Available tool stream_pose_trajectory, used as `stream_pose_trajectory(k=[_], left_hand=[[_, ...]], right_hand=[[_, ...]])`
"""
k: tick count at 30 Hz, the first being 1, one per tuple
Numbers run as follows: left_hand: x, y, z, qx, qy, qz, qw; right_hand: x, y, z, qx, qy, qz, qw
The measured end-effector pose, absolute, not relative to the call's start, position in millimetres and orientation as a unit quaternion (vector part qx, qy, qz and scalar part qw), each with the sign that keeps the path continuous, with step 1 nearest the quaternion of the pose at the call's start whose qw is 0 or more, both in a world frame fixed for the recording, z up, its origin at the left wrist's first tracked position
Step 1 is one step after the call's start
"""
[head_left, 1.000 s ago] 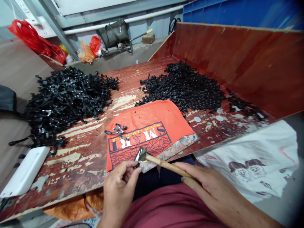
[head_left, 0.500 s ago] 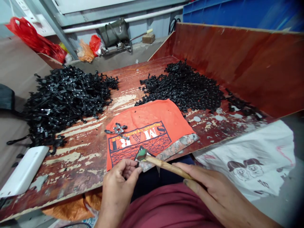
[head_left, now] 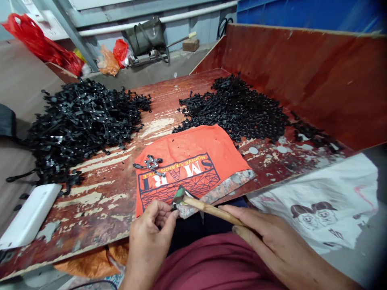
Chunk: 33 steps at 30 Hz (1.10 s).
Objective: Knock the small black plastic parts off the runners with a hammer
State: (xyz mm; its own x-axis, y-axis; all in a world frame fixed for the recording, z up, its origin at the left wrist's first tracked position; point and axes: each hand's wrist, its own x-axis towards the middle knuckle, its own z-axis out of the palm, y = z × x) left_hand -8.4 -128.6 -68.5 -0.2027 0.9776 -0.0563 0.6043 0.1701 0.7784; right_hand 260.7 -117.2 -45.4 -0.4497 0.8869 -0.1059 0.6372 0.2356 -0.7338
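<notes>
My right hand (head_left: 261, 227) is closed round the pale wooden handle of a hammer (head_left: 211, 209). The hammer's small green-patterned head is just above the fingertips of my left hand (head_left: 152, 227), over the near end of a speckled stone slab (head_left: 228, 187). My left fingers are pinched at that slab end, on a small black part (head_left: 174, 208) mostly hidden by the fingers and hammer head. Beyond them lies an orange printed cloth (head_left: 193, 147), with several black jointed links (head_left: 152, 163) on its left side.
Large heaps of black links lie at the left (head_left: 87, 117) and right (head_left: 242, 108) of the worn red board (head_left: 160, 121). A white oblong case (head_left: 32, 215) sits near the left edge. A red wooden wall (head_left: 302, 72) borders the right. A white printed sack (head_left: 320, 201) hangs at the lower right.
The hammer head has moved slightly left and tilted, closer to my left fingertips. My left hand keeps its pinch at the slab's end. The camera view has shifted slightly.
</notes>
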Motion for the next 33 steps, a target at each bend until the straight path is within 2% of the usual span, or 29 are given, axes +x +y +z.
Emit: stream_pose_trajectory(k=[6, 16, 25, 33], left_hand=[[-6.5, -129.0, -69.0, 0.584, 0.712, 0.317, 0.227], [-16.3, -129.8, -65.2, 0.571, 0.711, 0.307, 0.272], [-3.5, -133.0, -70.1, 0.632, 0.711, 0.278, 0.131], [-7.9, -135.2, -73.3, 0.628, 0.709, 0.284, 0.145]], right_hand=[[256.7, -116.4, -39.7, -0.496, -0.767, 0.372, 0.167], [256.7, -112.3, -37.7, -0.496, -0.763, 0.372, 0.182], [257.5, -109.8, -41.3, -0.491, -0.774, 0.366, 0.162], [261.7, -112.3, -44.7, -0.500, -0.774, 0.361, 0.142]])
